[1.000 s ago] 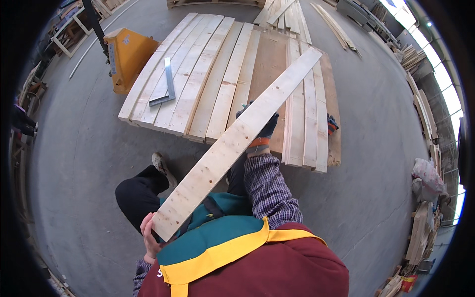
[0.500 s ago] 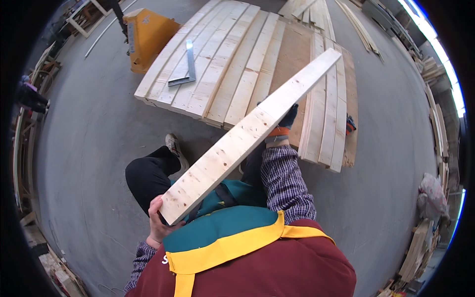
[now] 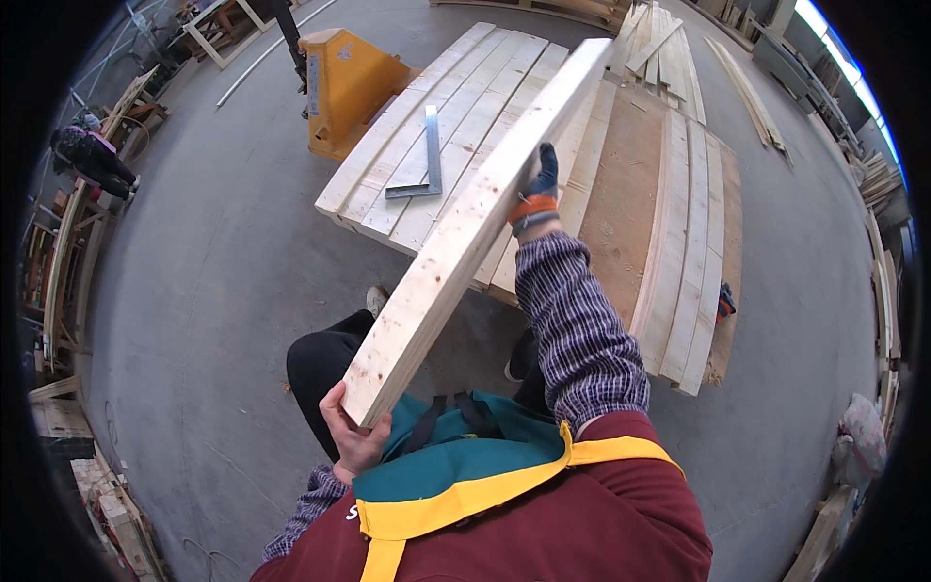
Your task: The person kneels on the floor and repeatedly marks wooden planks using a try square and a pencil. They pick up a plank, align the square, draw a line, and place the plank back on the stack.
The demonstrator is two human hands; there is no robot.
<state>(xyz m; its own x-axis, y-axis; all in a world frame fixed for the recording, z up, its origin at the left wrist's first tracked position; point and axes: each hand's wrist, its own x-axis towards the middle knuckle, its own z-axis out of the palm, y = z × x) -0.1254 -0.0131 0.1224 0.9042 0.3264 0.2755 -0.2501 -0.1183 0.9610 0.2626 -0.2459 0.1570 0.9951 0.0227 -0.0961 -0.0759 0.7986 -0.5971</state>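
Note:
A long pale wooden beam (image 3: 475, 209) slants across the middle, lifted off the boards, its near end by my lap and its far end over the stack. My bare left hand (image 3: 359, 435) is closed round the near end, thumb and fingers on opposite sides. My right hand (image 3: 538, 189), in a dark glove with an orange cuff, grips the beam's right side partway along; some of its fingers are hidden behind the wood. Beneath lies a stack of pale boards (image 3: 376, 199), with a metal try square (image 3: 433, 160) resting on the left part.
A brown panel (image 3: 626, 179) shows between the boards, and a dark glove (image 3: 725, 301) lies at the right. A yellow pallet truck (image 3: 344, 92) stands behind left. Loose planks (image 3: 747, 92) lie on the far floor. At far left a person (image 3: 92, 160) bends near racks of timber.
The beam has swung to a steeper angle and its far end has moved left and away from me. My right arm has stretched forward; both hands keep hold. The view has shifted.

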